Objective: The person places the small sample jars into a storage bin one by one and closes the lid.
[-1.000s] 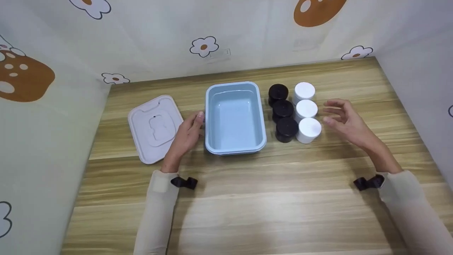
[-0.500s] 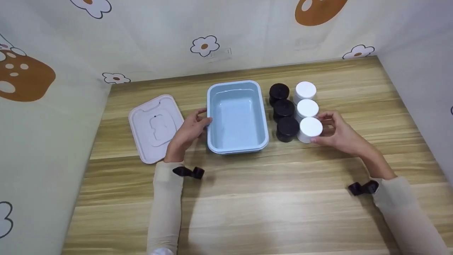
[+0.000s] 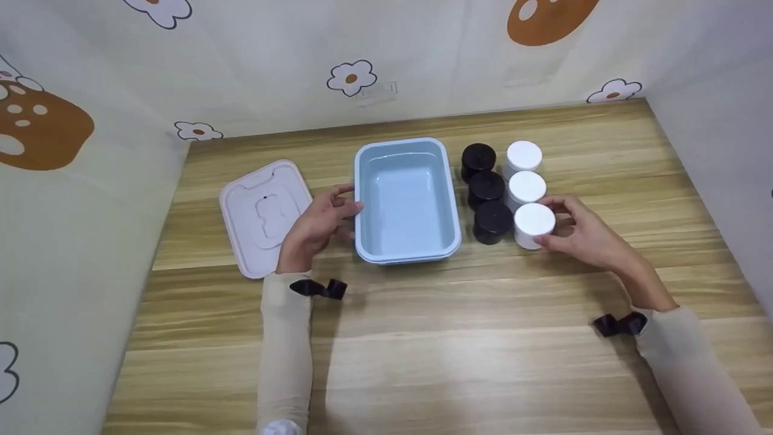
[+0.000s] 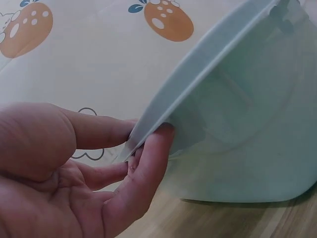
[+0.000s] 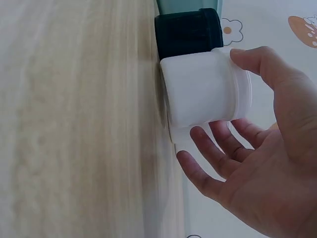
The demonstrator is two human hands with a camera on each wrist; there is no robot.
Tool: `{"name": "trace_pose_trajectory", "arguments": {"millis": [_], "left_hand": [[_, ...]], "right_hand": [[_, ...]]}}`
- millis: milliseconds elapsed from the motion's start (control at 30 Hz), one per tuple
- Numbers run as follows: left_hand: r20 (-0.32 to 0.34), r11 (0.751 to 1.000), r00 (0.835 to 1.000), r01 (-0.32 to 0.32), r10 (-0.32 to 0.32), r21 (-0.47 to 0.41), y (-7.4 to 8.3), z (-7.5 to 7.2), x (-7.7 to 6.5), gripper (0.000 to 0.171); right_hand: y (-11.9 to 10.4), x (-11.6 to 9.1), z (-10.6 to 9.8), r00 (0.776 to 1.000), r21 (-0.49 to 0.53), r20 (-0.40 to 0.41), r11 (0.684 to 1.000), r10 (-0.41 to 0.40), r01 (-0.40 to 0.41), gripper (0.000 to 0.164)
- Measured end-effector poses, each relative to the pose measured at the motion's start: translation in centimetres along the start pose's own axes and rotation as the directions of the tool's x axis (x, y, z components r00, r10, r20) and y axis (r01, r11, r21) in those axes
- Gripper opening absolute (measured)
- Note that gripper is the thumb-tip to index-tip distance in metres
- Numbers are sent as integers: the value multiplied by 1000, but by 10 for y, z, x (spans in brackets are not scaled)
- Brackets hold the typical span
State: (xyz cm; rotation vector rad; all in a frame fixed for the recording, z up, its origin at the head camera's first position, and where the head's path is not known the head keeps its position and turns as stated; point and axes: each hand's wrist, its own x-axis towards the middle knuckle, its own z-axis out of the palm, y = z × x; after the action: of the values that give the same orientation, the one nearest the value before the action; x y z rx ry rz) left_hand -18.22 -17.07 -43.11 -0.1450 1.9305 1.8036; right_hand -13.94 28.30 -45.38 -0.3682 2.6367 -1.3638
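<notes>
A light-blue rectangular tub (image 3: 407, 205) stands mid-table, its inside bare. My left hand (image 3: 320, 223) pinches its left rim, thumb above and fingers beneath, as the left wrist view shows on the tub's edge (image 4: 188, 84). My right hand (image 3: 583, 235) holds the nearest white lidded jar (image 3: 534, 220) between thumb and fingers. In the right wrist view this white jar (image 5: 203, 89) tilts slightly, its base at or just off the tabletop. Two more white jars (image 3: 526, 186) stand behind it. Three black jars (image 3: 492, 217) form a row between the white ones and the tub.
A pale pinkish lid (image 3: 266, 211) lies flat left of the tub, partly behind my left hand. The wood-grain table (image 3: 435, 350) meets a patterned curtain (image 3: 272, 72) at the back and sides.
My right hand has come in from the right and taken hold of the nearest white jar, shifting it slightly toward me. My left hand has moved onto the tub's rim.
</notes>
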Motion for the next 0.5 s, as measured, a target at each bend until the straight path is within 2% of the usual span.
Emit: {"name": "trace_pose_trajectory", "arguments": {"millis": [233, 367, 500], "left_hand": [[2, 1000, 1000, 2, -2, 1, 0, -1, 2, 57], [2, 1000, 1000, -5, 5, -2, 0, -1, 1, 59], [-1, 1000, 1000, -16, 16, 7, 1, -3, 0, 60]], "right_hand": [[-8, -5, -7, 999, 15, -33, 999, -42, 42, 58], [-20, -5, -12, 998, 47, -61, 998, -34, 37, 58], [-35, 0, -14, 992, 82, -107, 993, -71, 80, 58]]}}
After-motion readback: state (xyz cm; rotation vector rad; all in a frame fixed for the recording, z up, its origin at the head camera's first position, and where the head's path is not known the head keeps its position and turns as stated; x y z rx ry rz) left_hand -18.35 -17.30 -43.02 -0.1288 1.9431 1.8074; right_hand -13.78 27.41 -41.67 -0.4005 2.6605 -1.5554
